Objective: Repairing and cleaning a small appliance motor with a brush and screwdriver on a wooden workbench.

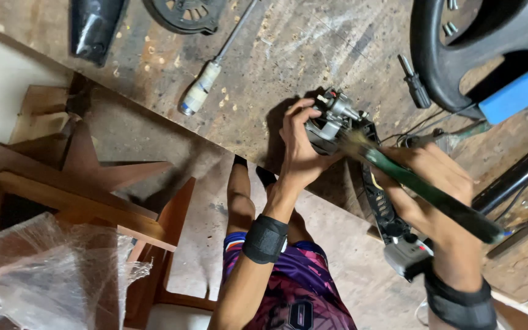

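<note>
Brush [426,190] gripped in right hand [429,183], bristles on metal motor part [337,119]; left hand [300,153] fingers closed around part. Best kept steady above workbench [276,55], stroking lightly.

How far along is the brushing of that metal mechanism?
Done: hard to judge; the metal mechanism already looks fairly bare and grey where it shows. In hand: the left hand steadies it at the workbench edge while the right hand holds a green-handled brush, bristles on it. Left: the black part below shows no brushing; the screwdriver lies unused.
</note>
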